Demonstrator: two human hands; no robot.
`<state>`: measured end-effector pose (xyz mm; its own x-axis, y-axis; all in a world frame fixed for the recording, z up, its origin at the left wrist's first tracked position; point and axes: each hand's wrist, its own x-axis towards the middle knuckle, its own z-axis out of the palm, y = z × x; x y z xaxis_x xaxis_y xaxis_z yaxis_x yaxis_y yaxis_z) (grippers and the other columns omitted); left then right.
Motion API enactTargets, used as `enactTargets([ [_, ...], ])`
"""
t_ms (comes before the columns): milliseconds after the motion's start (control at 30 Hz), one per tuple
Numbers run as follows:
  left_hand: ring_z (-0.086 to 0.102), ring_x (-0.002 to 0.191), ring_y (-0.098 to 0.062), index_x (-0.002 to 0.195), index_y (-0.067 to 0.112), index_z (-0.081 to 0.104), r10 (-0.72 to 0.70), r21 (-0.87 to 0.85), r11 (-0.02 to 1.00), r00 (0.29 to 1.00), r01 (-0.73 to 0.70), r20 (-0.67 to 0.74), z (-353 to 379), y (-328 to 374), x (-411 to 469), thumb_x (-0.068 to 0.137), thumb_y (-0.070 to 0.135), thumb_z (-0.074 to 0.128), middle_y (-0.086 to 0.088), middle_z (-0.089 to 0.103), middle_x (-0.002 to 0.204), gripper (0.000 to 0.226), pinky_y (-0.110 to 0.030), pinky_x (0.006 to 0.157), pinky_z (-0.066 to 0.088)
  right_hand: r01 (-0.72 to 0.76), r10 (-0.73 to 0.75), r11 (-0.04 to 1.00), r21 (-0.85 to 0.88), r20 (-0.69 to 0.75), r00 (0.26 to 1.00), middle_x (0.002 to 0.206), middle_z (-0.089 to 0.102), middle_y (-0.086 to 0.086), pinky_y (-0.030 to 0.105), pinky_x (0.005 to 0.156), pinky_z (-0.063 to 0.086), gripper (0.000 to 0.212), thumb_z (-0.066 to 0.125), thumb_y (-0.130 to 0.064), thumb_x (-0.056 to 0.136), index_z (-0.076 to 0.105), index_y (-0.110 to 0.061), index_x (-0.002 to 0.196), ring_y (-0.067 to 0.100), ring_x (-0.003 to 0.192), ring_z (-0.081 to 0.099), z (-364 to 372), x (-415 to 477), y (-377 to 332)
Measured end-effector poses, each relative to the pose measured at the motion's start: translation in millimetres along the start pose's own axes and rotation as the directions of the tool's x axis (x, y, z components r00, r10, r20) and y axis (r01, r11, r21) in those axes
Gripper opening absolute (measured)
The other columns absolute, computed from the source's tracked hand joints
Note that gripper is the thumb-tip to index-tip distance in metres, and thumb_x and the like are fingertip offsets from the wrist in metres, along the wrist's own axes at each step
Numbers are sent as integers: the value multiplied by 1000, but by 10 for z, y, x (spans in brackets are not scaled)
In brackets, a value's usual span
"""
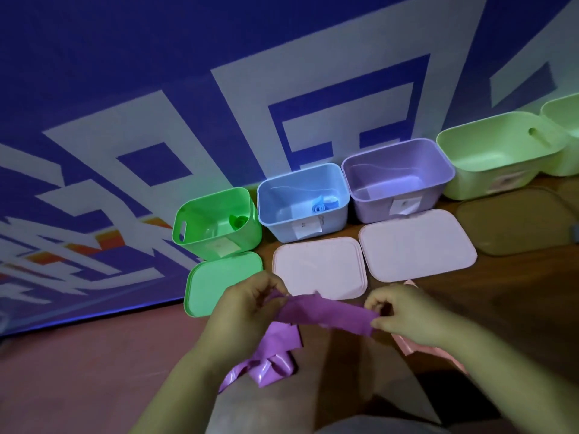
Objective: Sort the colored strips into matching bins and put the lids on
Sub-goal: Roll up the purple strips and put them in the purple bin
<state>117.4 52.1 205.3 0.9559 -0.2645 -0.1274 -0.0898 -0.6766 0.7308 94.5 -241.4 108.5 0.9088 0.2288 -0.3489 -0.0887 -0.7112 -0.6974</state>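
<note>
Head view: your left hand and right hand each pinch an end of a purple strip, stretched between them just in front of the pink lid. Behind that lid stands the blue bin, with the green bin left and the purple bin right, all uncovered.

Bins and lids on a wooden floor

Along the far edge, against a blue-and-white banner, stand a green bin, a blue bin, a purple bin and two pale green bins, all open. In front of them lie a green lid, two pink lids side by side, and a brown lid towards the right. A pink strip lies nearer, partly hidden.
</note>
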Motion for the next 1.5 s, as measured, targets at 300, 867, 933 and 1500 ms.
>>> enactTargets([
  [300, 66, 74, 6, 89, 34, 64, -183, 60, 982, 983, 181, 17, 506, -813, -292, 82, 3, 68, 19, 70, 82, 32, -23, 71, 53, -107, 102, 990, 88, 60, 993, 76, 69, -18, 26, 69, 54, 25, 71, -12, 77, 68, -36, 82, 3, 72, 65, 643, 100, 348],
  [867, 69, 86, -12, 85, 39, 66, -424, -77, 901, 904, 426, 43, 539, -1550, -568, 88, 6, 67, 8, 73, 86, 33, -31, 81, 57, -326, 319, 937, -127, -72, 945, 86, 65, -8, 32, 92, 43, 20, 72, -17, 77, 64, -33, 69, 18, 96, 59, 981, 545, 256],
  [933, 70, 82, -16, 82, 40, 69, -415, -134, 900, 909, 416, 36, 515, -1637, -587, 84, -1, 71, 8, 74, 83, 41, -38, 78, 58, -315, 308, 941, -125, -72, 949, 83, 64, -9, 33, 90, 45, 26, 78, -19, 76, 62, -34, 62, 16, 92, 59, 952, 528, 258],
  [1500, 66, 70, 1, 86, 20, 65, -375, -337, 887, 918, 317, -125, 182, -1313, -307, 81, -20, 63, 5, 73, 76, 40, -11, 66, 51, -332, 358, 863, 381, 3, 934, 73, 76, 2, 21, 68, 52, 19, 78, 0, 77, 74, -19, 78, 13, 71, 67, 446, 288, 134],
])
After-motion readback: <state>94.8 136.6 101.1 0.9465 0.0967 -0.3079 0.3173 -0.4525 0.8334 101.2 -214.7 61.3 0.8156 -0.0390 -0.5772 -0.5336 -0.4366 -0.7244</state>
